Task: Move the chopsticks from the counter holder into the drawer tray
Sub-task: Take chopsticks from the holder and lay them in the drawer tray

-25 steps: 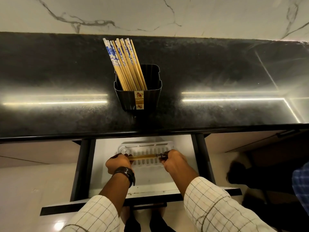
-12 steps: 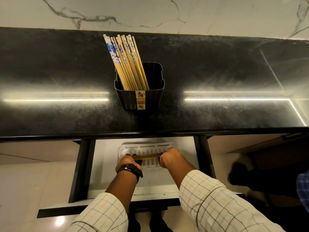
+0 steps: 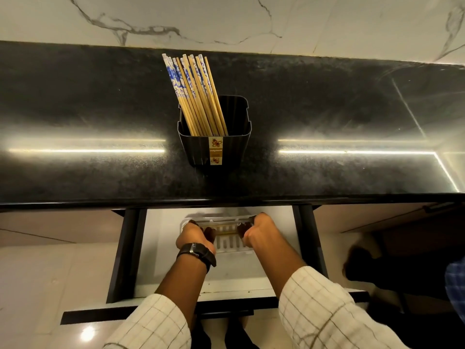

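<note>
Both forearms reach toward 12 o'clock into open drawer [image 3: 151, 248]; left hand [image 3: 195, 236] and right hand [image 3: 259, 229] pinch opposite ends of chopsticks [image 3: 226, 231] lying crosswise over white tray [image 3: 227, 244]. Remaining chopsticks [image 3: 195, 94] lean toward 11 o'clock in black holder [image 3: 234, 149] on counter [image 3: 75, 109]

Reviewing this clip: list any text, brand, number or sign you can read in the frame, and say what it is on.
Sticker on the front of the black chopstick holder: one band of print between two flower-like pictures, too blurred to read.
Chopsticks in the holder: blue pattern only, no lettering.
Wristwatch on the left hand: no readable face or brand.
Nothing else carries text.
</note>
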